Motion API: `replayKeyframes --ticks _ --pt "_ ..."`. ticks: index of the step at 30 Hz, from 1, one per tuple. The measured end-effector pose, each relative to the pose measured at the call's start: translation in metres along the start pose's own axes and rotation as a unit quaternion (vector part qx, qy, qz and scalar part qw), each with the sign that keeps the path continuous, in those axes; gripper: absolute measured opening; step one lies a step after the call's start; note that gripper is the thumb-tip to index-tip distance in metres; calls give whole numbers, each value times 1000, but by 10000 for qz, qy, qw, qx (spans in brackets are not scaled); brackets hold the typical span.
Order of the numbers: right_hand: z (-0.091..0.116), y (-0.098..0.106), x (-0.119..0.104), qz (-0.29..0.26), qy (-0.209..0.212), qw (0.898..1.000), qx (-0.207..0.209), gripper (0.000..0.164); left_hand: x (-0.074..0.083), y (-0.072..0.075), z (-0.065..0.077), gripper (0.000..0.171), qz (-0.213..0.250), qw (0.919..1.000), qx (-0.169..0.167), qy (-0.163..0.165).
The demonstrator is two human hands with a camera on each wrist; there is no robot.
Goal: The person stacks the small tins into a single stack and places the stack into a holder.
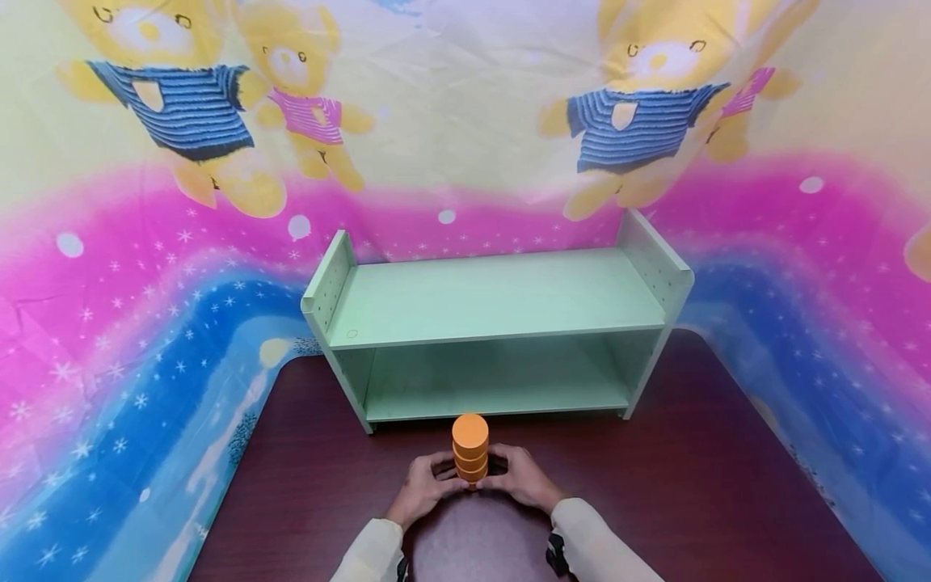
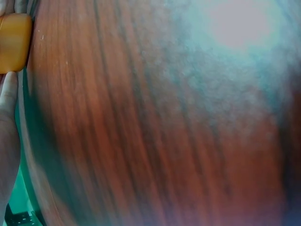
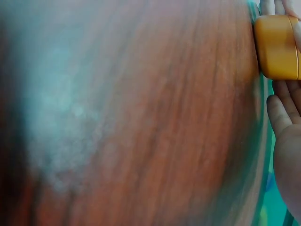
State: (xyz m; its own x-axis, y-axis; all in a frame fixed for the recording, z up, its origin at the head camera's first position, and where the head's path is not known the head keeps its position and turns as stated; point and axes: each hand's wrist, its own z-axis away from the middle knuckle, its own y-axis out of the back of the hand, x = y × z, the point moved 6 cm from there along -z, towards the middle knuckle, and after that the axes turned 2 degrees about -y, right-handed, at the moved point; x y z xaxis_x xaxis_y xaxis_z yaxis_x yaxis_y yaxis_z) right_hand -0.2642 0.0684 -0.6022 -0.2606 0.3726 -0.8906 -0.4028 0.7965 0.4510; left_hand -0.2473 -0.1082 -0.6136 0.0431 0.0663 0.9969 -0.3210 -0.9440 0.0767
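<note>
A short stack of orange cylinders [image 1: 471, 435] stands upright on the dark table, in front of the shelf. My left hand [image 1: 425, 488] holds it from the left, with the thumb near the front of its base and fingers along the side. From the right, my right hand [image 1: 524, 480] grips the same stack, fingers reaching round its side. The lowest orange piece [image 2: 13, 43] shows at the left edge of the left wrist view, with a fingertip against it. In the right wrist view, that orange piece [image 3: 277, 47] has a rounded bottom edge and a thin seam line.
A pale green two-tier shelf [image 1: 502, 295] stands right behind the hands, with raised side panels. The reddish-brown wooden table [image 1: 698, 485] extends to both sides. A printed cloth [image 1: 451, 186] with teddy bears hangs around the table's back and sides.
</note>
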Motion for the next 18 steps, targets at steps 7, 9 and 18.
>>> replayKeyframes --ticks 7,9,18 --pt "1 3 -2 144 -22 9999 36 54 2 -2 -1 57 106 9999 50 106" --pt "2 4 -1 196 -18 9998 64 53 2 -2 -2 57 93 9999 58 128" --pt "6 13 -3 317 73 9994 105 54 9 -6 -5 54 -21 10000 -10 48"
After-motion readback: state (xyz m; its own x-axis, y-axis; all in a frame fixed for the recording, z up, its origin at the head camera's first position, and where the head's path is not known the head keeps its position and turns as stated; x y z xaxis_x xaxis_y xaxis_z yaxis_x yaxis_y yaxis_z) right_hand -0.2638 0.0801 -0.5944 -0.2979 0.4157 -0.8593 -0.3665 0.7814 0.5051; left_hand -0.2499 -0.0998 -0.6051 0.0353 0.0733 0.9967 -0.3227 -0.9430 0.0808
